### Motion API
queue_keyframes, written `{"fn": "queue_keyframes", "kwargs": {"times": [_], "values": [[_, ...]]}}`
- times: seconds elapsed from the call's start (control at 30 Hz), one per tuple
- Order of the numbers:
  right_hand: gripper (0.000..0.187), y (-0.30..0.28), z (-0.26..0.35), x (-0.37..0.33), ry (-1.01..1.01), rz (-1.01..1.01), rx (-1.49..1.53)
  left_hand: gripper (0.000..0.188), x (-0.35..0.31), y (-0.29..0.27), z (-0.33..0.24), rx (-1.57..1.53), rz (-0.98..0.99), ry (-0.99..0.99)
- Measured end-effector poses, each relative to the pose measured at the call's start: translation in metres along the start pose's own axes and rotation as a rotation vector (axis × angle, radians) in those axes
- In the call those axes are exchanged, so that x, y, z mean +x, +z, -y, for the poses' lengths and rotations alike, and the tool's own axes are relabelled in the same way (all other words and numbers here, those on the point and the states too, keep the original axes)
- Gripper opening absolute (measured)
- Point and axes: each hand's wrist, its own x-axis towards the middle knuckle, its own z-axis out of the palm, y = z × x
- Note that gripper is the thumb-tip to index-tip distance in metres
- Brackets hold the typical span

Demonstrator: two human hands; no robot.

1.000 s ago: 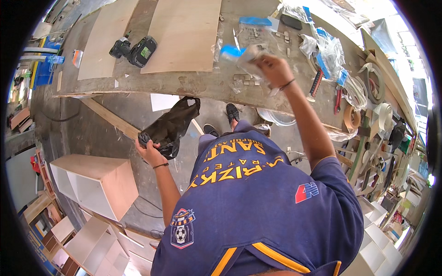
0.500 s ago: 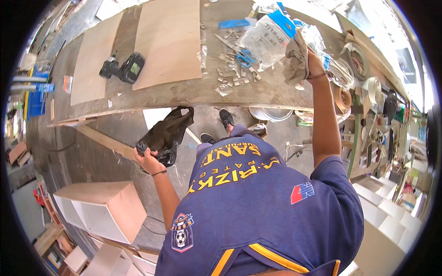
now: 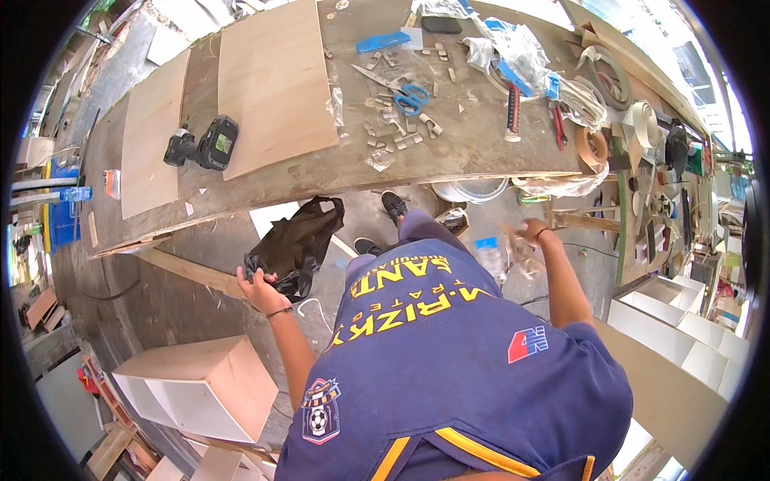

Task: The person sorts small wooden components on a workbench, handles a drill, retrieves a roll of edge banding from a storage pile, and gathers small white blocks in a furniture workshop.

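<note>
My left hand (image 3: 263, 290) grips the gathered edge of a black plastic bag (image 3: 298, 244), which hangs in front of the workbench with its handle loop upward. To the right of my body, below the bench edge, my right hand (image 3: 534, 231) is closed on a crumpled brown sheet (image 3: 523, 255), blurred by motion; I cannot tell whether it is paper or cloth. Beside it is a clear plastic packet (image 3: 491, 255) with a blue top; whether my fingers also hold that is unclear.
On the workbench (image 3: 265, 186) lie a cordless drill (image 3: 202, 146), wooden panels (image 3: 277, 88), blue-handled scissors (image 3: 411, 99), several small metal pieces (image 3: 407, 141), a utility knife (image 3: 512, 112), red-handled pliers (image 3: 559, 127) and tape rolls (image 3: 592, 147). A white-fronted cabinet box (image 3: 200, 385) stands at lower left.
My right hand has come down off the bench toward me with the crumpled sheet. The clear packet has left the bench and is beside that hand. My left hand still holds the bag.
</note>
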Motion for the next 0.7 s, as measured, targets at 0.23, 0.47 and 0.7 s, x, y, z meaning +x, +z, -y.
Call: {"fn": "queue_keyframes", "kwargs": {"times": [0.23,0.47,0.7], "values": [[0.043,-0.135,0.184,-0.019,-0.553,-0.653,0.558,0.046,0.006,0.012,-0.005,-0.014,0.063,0.003],[0.063,-0.149,0.279,0.053,-0.405,-0.807,0.027,0.048,-0.012,-0.002,-0.009,0.005,0.056,-0.003],[0.060,-0.165,0.243,0.038,-0.421,-0.684,0.425,0.047,-0.022,-0.020,-0.012,0.016,-0.088,0.020]]}}
